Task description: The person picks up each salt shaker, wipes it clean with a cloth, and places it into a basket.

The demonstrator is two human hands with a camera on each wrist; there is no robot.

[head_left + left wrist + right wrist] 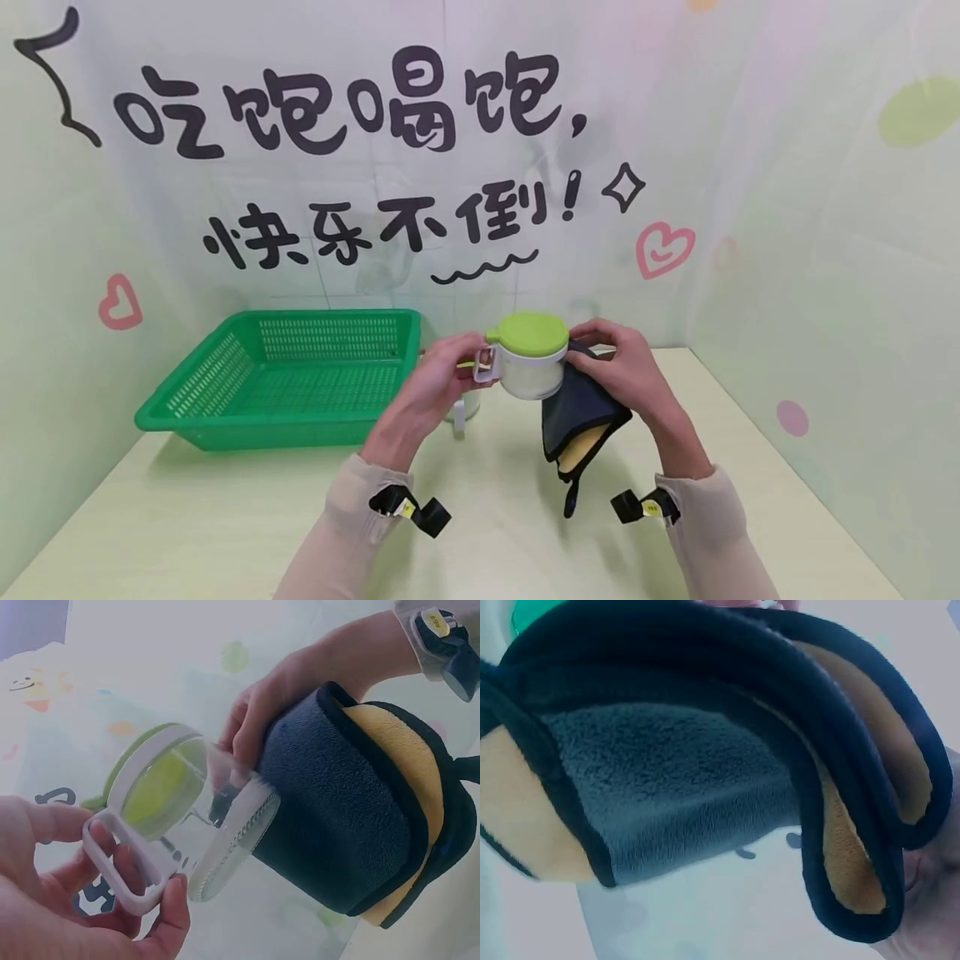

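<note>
A clear glass seasoning jar [531,371] with a green lid and a white handle is held above the table. By its handle, my left hand [450,367] grips the jar; in the left wrist view the thumb and fingers [171,919] pinch the white loop. My right hand [626,367] holds a folded cloth [581,408], dark navy on one side and yellow on the other, close against the jar's right side. The cloth hangs down with a dark loop at its lower corner. In the right wrist view the cloth [675,780] hides most of that hand and the jar.
A green plastic basket [277,432] stands on the table [480,533] at the left. Partly hidden behind my left hand, a second container with a white handle [460,415] stands beside the basket. A printed curtain [337,183] hangs behind the table.
</note>
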